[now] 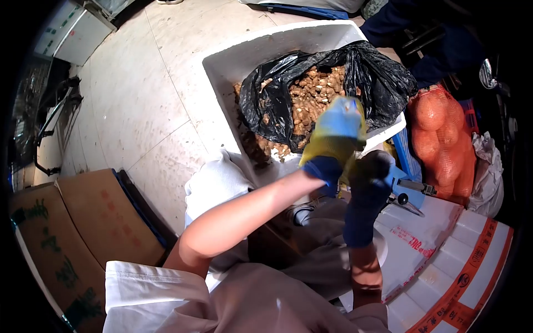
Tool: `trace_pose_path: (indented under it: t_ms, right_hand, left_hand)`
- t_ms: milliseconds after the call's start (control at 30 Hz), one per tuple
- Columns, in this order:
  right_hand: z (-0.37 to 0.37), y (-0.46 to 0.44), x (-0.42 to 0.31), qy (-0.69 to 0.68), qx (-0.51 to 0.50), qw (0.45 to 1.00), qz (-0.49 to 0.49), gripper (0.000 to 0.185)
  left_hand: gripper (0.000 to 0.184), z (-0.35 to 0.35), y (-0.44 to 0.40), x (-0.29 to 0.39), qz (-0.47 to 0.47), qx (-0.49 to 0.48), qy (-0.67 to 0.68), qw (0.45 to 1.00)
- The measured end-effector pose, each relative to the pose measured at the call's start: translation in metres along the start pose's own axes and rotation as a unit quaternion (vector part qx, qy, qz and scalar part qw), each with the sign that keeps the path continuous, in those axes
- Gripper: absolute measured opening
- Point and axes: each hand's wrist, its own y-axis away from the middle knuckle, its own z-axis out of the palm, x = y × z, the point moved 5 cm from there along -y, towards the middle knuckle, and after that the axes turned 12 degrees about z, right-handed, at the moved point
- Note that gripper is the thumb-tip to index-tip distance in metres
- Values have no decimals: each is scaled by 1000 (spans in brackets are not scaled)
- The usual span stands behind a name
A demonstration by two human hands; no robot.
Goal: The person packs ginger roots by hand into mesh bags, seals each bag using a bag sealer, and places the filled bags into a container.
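- Near the white foam box (224, 75), I see the left gloved hand (340, 127) close beside the right gloved hand (371, 169).
- Both grips are unclear; I cannot tell.
- Ginger roots (316, 89) lie beyond, inside the black plastic bag (383, 80).

Loads of room over the floor (127, 94), upper left. Top centre, the walls of the tub (288, 42) are in the way, bag (383, 83) bunched along its right side. Net sack (444, 139) blocks mid-right, carton (100, 213) lower left.
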Motion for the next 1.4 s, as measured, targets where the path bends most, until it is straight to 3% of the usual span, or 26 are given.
trace_pose_path:
  t_ms: [67, 133, 167, 200, 233, 300, 333, 367, 400, 433, 467, 567, 600, 633, 667, 733, 800, 867, 967, 1000, 1033, 1167, 1200, 1267, 1333, 1400]
  right_hand:
    - [17, 4, -32, 182, -1, 963, -200, 19]
    - [18, 1, -32, 217, -7, 971, -104, 26]
    - [19, -2, -29, 216, -7, 970, -108, 27]
    - [20, -5, -24, 216, -6, 970, -110, 28]
    - [25, -4, -31, 244, 15, 943, -226, 24]
    - [38, 8, -31, 211, -102, 939, -251, 27]
    - [43, 14, -31, 192, -162, 934, -256, 28]
    - [53, 21, -44, 245, -180, 910, -284, 29]
    - [60, 26, -51, 296, -199, 881, -311, 30]
    - [57, 21, -37, 233, -211, 918, -241, 29]
    - [48, 16, -35, 221, -164, 935, -223, 25]
    - [30, -6, -4, 148, -90, 972, -158, 17]
    - [27, -15, 10, 151, -63, 977, -134, 17]
    - [31, -21, 21, 149, -67, 977, -134, 17]
    - [44, -27, 43, 177, -158, 970, -51, 12]
    - [75, -33, 97, 212, -339, 916, 42, 13]
    - [105, -44, 147, 219, -432, 874, 48, 19]
    - [132, -55, 168, 332, -427, 837, -87, 22]
    - [162, -88, 183, 464, -364, 803, -89, 14]
    - [164, -94, 172, 422, -272, 844, -190, 14]
    - [179, -96, 180, 510, -293, 775, -229, 11]
    - [208, -41, 234, 576, -387, 515, -504, 23]
    - [214, -36, 230, 616, -445, 506, -408, 21]
    - [229, -46, 288, 646, -394, 585, -292, 17]
    - [225, -67, 318, 617, -259, 728, -153, 16]
    - [219, -74, 293, 586, -348, 724, -103, 17]
  left_hand:
    - [16, -21, -6, 10, 21, 136, 302, 943]
    - [14, -33, -12, 16, 25, 131, 277, 952]
    - [13, -40, -13, 18, 47, 123, 189, 973]
    - [13, -43, -17, 17, 64, 133, 241, 959]
    - [11, -50, -17, 15, 81, 134, 201, 967]
    - [9, -73, -24, 18, 97, 124, 113, 981]
    - [8, -78, -22, 24, 189, 75, 274, 940]
    - [9, -88, -21, 30, 72, 132, 268, 952]
    - [18, -105, -23, 24, 86, 140, 219, 962]
    - [20, -123, -21, 28, 90, 136, 105, 981]
    - [20, -145, -17, 38, 263, 105, -148, 948]
    - [24, -198, -16, 29, 200, 127, -320, 917]
    - [24, -198, -11, 37, 246, 68, -680, 688]
    - [24, -204, -10, 33, 243, 69, -682, 687]
    - [25, -220, -11, 30, 167, 166, -421, 876]
    - [27, -232, -4, 11, 67, 248, -115, 960]
    - [22, -217, 3, 29, 284, 123, -486, 817]
    - [25, -216, 10, 34, 301, 110, -531, 784]
    - [29, -219, 16, 30, 235, 112, -598, 758]
    - [29, -218, 14, 28, 234, 112, -598, 758]
    - [29, -224, 14, 21, 219, 139, -411, 874]
    - [31, -220, 20, 22, 202, 114, -309, 922]
    - [31, -222, 24, 18, 201, 112, -282, 931]
    - [32, -223, 33, 11, 195, 141, -315, 918]
    - [33, -226, 33, 10, 193, 168, -377, 890]
    - [30, -228, 32, 12, 219, 173, -367, 888]
